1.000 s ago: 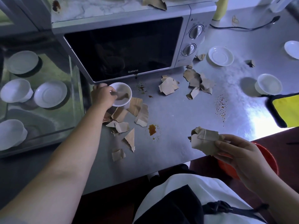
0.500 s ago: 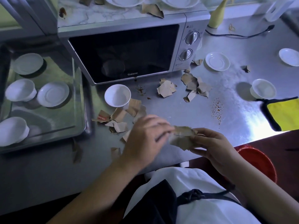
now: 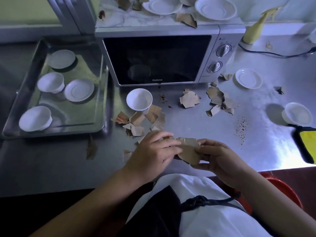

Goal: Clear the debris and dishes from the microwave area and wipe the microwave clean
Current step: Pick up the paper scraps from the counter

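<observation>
A silver microwave (image 3: 159, 59) stands at the back of the steel counter, door closed, with two white saucers (image 3: 162, 6) and torn brown paper on its top. My left hand (image 3: 152, 151) and my right hand (image 3: 220, 156) meet near the counter's front edge, both gripping a wad of brown paper scraps (image 3: 188, 149). A white bowl (image 3: 139, 101) sits upright in front of the microwave door. Loose paper scraps (image 3: 142, 120) lie just below the bowl, and another cluster of scraps (image 3: 217, 100) lies to the right.
A metal tray (image 3: 102, 106) at the left holds several white bowls and saucers. On the right are a saucer (image 3: 248, 80), a bowl (image 3: 296, 116), brown crumbs (image 3: 241, 127) and a yellow cloth (image 3: 307, 142). A red bin (image 3: 280, 190) stands below the counter edge. A cable (image 3: 273, 53) runs along the back.
My left hand let go of the white bowl by the microwave and came back to the front, joining my right hand on the paper wad. The camera view tilted upward.
</observation>
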`<state>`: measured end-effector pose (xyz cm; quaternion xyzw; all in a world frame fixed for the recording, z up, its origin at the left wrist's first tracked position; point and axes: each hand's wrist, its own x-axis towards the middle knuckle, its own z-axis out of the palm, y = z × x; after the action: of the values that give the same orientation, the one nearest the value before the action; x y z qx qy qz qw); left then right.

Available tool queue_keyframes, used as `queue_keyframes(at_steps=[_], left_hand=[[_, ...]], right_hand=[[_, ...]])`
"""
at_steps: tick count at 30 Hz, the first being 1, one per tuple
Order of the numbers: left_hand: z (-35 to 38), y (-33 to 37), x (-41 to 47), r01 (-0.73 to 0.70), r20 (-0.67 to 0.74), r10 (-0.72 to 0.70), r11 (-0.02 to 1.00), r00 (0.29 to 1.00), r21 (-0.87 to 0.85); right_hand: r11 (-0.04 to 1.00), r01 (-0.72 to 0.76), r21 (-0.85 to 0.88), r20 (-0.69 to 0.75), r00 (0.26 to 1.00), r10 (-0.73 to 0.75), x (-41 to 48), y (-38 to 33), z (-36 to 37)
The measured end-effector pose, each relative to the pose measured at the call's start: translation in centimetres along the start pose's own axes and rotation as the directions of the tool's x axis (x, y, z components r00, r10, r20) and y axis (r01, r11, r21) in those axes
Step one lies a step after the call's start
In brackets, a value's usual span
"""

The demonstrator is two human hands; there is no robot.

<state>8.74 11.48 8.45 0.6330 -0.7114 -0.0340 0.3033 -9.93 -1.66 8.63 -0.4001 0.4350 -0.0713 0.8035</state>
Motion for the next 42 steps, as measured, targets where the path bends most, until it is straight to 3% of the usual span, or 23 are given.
queue_keyframes(at_steps=[6, 10, 13, 17, 20, 28, 33, 39, 42], left_hand=[[1.4, 0.6, 1.0, 0.087, -0.024, -0.086, 0.995, 0.996, 0.045], [2.8, 2.0, 1.6, 0.359, 0.049, -0.356, 0.923, 0.933, -0.134], [4.1, 2.7, 2.4, 0.557, 0.109, -0.555, 0.763, 0.825, -0.328], [5.1, 3.0, 3.7, 0.722, 0.25, -0.745, 0.414, 0.619, -0.554], [5.8, 3.4, 4.2, 0.72, 0.291, -0.819, 0.198, 0.494, -0.665], [7.3, 6.0, 2.9, 0.666, 0.312, -0.927, -0.099, 0.208, -0.74], [7.2, 6.7, 1.4, 0.615, 0.316, -0.93, -0.142, 0.185, -0.776], [6.2, 6.5, -0.7, 0.471, 0.31, -0.93, -0.189, 0.195, -0.862], [5.6, 5.6, -1.9, 0.447, 0.276, -0.946, -0.176, 0.171, -0.877]], right_hand=[[0.998, -0.012, -0.064, 0.028, 1.0, 0.014, 0.7, -1.1, -1.2], [0.992, 0.006, -0.125, 0.037, 0.999, -0.001, 0.9, -1.7, -2.6], [0.987, 0.003, -0.159, 0.067, 0.998, 0.008, 1.4, -2.3, -3.7], [0.975, 0.035, -0.221, 0.152, 0.988, -0.001, 2.3, -3.5, -5.0], [0.962, 0.063, -0.265, 0.214, 0.977, -0.005, 3.1, -4.2, -6.0], [0.883, 0.165, -0.44, 0.314, 0.949, -0.021, 4.6, -4.1, -5.7], [0.825, 0.215, -0.523, 0.366, 0.93, -0.011, 5.2, -3.8, -4.1], [0.848, 0.136, -0.513, 0.378, 0.922, 0.081, 5.2, -3.6, -2.2], [0.835, 0.155, -0.528, 0.318, 0.948, 0.026, 5.2, -3.3, -1.9]])
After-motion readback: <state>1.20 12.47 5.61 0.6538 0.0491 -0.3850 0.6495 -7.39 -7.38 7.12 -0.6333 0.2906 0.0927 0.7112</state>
